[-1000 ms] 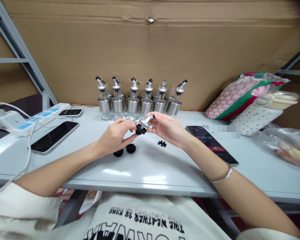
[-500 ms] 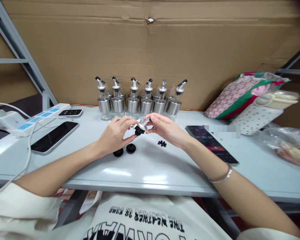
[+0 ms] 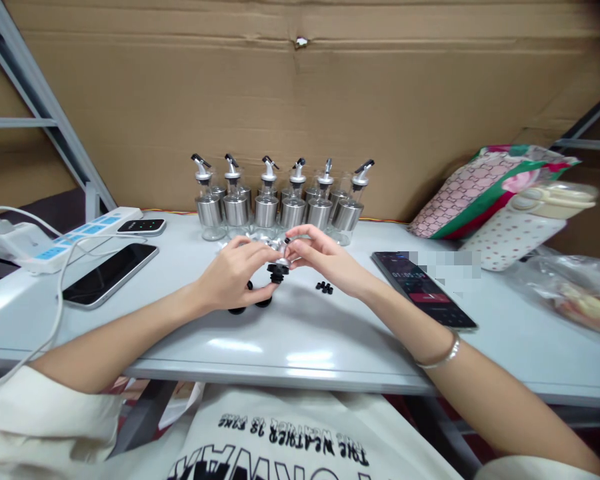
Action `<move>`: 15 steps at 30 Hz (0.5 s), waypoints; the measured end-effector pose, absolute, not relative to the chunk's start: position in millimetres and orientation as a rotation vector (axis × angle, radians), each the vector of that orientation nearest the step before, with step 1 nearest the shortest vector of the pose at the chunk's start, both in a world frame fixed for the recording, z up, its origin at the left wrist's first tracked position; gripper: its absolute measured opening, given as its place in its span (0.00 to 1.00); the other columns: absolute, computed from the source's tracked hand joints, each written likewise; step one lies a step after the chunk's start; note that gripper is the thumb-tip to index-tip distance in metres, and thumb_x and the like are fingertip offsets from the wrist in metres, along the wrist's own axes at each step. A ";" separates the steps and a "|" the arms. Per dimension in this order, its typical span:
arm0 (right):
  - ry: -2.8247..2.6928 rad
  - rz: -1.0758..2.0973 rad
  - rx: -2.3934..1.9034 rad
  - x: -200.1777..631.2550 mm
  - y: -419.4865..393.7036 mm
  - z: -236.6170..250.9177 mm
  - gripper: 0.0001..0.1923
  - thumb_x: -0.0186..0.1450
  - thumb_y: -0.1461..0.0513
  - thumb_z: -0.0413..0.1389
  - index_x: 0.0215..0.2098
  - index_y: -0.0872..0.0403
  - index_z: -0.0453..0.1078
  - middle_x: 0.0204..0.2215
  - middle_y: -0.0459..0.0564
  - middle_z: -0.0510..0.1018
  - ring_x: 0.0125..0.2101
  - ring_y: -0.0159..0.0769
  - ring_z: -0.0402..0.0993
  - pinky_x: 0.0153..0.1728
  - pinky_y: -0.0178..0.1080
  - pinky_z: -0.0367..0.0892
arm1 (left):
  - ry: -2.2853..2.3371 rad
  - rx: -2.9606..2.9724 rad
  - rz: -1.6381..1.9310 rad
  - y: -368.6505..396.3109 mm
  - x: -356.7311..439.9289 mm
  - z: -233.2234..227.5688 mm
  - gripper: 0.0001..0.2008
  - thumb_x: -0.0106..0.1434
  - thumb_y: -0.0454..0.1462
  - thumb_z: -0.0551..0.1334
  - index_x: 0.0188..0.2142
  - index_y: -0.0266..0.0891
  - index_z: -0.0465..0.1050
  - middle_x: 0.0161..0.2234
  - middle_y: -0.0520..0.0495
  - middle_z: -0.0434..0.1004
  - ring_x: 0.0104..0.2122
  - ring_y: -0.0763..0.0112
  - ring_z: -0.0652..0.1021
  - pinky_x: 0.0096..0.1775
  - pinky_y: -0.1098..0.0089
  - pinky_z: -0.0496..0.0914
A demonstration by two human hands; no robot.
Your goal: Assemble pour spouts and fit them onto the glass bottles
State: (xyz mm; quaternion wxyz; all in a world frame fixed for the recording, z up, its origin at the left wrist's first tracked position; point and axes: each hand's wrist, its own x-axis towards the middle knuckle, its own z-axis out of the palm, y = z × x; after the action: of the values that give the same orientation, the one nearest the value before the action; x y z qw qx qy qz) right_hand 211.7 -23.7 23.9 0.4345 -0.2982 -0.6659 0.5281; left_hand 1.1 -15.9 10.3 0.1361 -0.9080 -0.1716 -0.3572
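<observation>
Between my hands is a bottle pourer spout (image 3: 279,270), silver on top with a black ribbed stopper pointing down. My left hand (image 3: 237,270) pinches its stopper end between thumb and fingers. At the upper end, the thumb and fingers of my right hand (image 3: 325,260) close round the silver spout, by a small black tip (image 3: 287,241). Their exact grip is partly hidden. Black round stopper parts (image 3: 237,310) lie under my left hand, partly covered by it. Right of the spout sits a small cluster of black caps (image 3: 325,287). Silver parts (image 3: 260,239) show behind my fingers.
Glass-and-steel bottles (image 3: 266,208) with pourer tops stand in rows along the cardboard wall. A phone (image 3: 111,275) and power strip (image 3: 75,243) lie left. Another phone (image 3: 423,290), a patterned bag (image 3: 480,193), a spotted flask (image 3: 517,227) and a plastic bag (image 3: 580,287) are right.
The pourer spout has turned from tilted to nearly upright and shifted slightly left. My right hand has moved left with it, and my left hand now covers more of the black stopper parts.
</observation>
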 end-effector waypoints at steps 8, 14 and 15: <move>-1.968 0.910 -0.715 207.7 -29.7 21.7 0.11 0.60 0.61 0.58 0.42 0.52 0.66 0.43 0.51 0.73 0.44 0.37 0.70 0.47 0.43 0.67 | -0.662 -2.665 -1.213 -14.2 0.8 8.1 0.11 0.63 0.40 0.58 0.43 0.39 0.59 0.34 0.50 0.72 0.30 0.70 0.74 0.38 0.66 0.65; -2.049 0.706 -0.694 206.4 -31.5 18.7 0.14 0.59 0.62 0.60 0.43 0.52 0.65 0.41 0.50 0.75 0.42 0.38 0.72 0.45 0.44 0.70 | -0.659 -2.700 -1.237 -14.9 0.0 7.2 0.11 0.63 0.40 0.58 0.42 0.40 0.59 0.28 0.53 0.68 0.28 0.69 0.72 0.37 0.66 0.65; -2.059 0.679 -0.700 206.2 -32.8 19.6 0.15 0.58 0.62 0.60 0.43 0.52 0.65 0.41 0.51 0.75 0.41 0.38 0.72 0.45 0.44 0.70 | -0.655 -2.705 -1.235 -15.6 -0.3 8.0 0.11 0.63 0.40 0.58 0.42 0.40 0.58 0.28 0.54 0.67 0.28 0.69 0.72 0.37 0.66 0.65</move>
State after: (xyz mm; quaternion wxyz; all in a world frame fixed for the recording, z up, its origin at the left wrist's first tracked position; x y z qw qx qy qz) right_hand 206.2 -32.8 19.6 0.4185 -0.2792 -0.8208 0.2707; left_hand -0.3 -15.6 8.0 0.0483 -0.8873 -0.2148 -0.4053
